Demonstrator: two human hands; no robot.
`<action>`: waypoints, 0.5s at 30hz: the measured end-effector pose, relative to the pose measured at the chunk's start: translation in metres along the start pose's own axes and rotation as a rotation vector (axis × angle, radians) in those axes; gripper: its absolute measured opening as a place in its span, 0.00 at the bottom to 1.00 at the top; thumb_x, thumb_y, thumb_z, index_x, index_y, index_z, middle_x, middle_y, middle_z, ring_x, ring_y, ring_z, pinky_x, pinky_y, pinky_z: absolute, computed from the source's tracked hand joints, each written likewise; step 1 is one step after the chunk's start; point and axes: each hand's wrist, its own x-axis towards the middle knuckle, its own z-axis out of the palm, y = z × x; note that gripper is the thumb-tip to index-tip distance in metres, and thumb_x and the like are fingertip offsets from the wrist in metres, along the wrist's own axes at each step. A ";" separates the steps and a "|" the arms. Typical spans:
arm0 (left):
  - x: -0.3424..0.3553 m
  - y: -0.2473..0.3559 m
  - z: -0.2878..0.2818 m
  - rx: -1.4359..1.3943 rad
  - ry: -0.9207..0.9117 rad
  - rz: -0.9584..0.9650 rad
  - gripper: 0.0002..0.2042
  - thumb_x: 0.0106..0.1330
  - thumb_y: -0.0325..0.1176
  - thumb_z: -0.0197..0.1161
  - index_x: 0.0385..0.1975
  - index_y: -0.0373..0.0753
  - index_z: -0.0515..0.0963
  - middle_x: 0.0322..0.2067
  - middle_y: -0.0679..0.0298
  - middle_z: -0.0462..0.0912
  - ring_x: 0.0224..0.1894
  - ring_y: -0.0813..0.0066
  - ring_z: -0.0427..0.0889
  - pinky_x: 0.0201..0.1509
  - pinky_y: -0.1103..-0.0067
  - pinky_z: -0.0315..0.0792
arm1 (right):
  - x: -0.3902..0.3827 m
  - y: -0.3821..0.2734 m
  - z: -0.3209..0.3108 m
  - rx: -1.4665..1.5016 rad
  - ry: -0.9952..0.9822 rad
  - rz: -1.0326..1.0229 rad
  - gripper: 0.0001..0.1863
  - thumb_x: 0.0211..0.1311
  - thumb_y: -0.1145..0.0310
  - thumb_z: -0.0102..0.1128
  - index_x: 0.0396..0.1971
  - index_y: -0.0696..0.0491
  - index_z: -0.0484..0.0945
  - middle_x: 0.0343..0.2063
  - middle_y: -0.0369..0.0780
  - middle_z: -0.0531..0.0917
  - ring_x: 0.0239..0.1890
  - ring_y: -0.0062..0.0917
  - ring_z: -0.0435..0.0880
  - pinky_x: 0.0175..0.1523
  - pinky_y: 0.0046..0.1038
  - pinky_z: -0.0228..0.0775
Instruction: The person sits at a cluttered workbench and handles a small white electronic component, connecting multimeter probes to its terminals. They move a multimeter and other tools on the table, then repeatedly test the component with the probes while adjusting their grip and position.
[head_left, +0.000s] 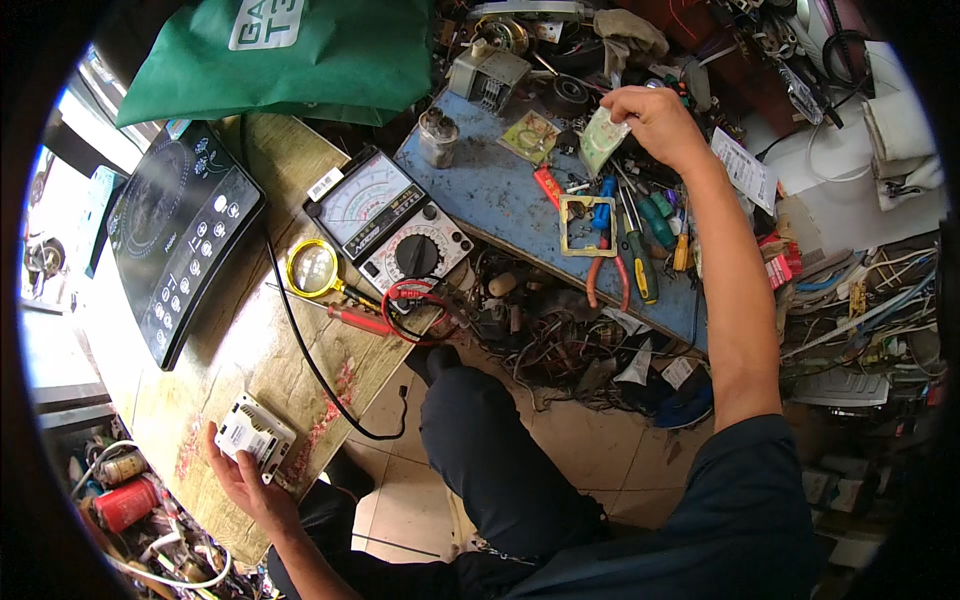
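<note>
My left hand [258,492] is closed round a small white plastic box [255,434] with a label, its thumb on top and fingers along the side, at the wooden table's near edge. My right hand [655,118] reaches far over the blue bench and pinches a thin pale green and white piece [602,142]; I cannot tell its kind. Below that hand lie a cream square frame [588,226], screwdrivers [640,262] and red-handled pliers [610,278]. A yellowish-green flat packet [529,137] rests beside the held piece.
On the wooden table [240,345] are a black induction cooker [185,240], an analog multimeter [395,225], a yellow-rimmed magnifying glass [313,268] and a red screwdriver [358,320]. A black cable [305,350] hangs over its edge. Tangled wires [530,340] fill the space under the blue bench [480,190].
</note>
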 end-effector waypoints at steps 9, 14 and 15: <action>0.001 -0.001 -0.001 0.003 -0.006 -0.009 0.31 0.77 0.42 0.60 0.74 0.35 0.61 0.55 0.55 0.79 0.53 0.69 0.80 0.59 0.75 0.73 | -0.011 0.023 0.002 0.333 0.256 0.326 0.08 0.62 0.78 0.65 0.41 0.57 0.85 0.37 0.37 0.90 0.40 0.19 0.86 0.47 0.27 0.78; 0.001 0.000 0.002 0.018 0.025 -0.008 0.31 0.77 0.42 0.59 0.74 0.35 0.62 0.55 0.55 0.79 0.53 0.68 0.79 0.60 0.74 0.72 | -0.003 0.012 0.003 0.310 0.334 0.347 0.12 0.67 0.71 0.68 0.46 0.59 0.83 0.32 0.36 0.88 0.35 0.18 0.84 0.43 0.26 0.77; 0.001 0.000 0.002 0.029 0.021 0.001 0.31 0.77 0.42 0.59 0.74 0.35 0.62 0.55 0.55 0.79 0.54 0.68 0.79 0.60 0.74 0.71 | -0.001 0.010 0.004 0.309 0.348 0.353 0.12 0.66 0.71 0.69 0.46 0.59 0.83 0.32 0.36 0.88 0.34 0.18 0.84 0.43 0.26 0.77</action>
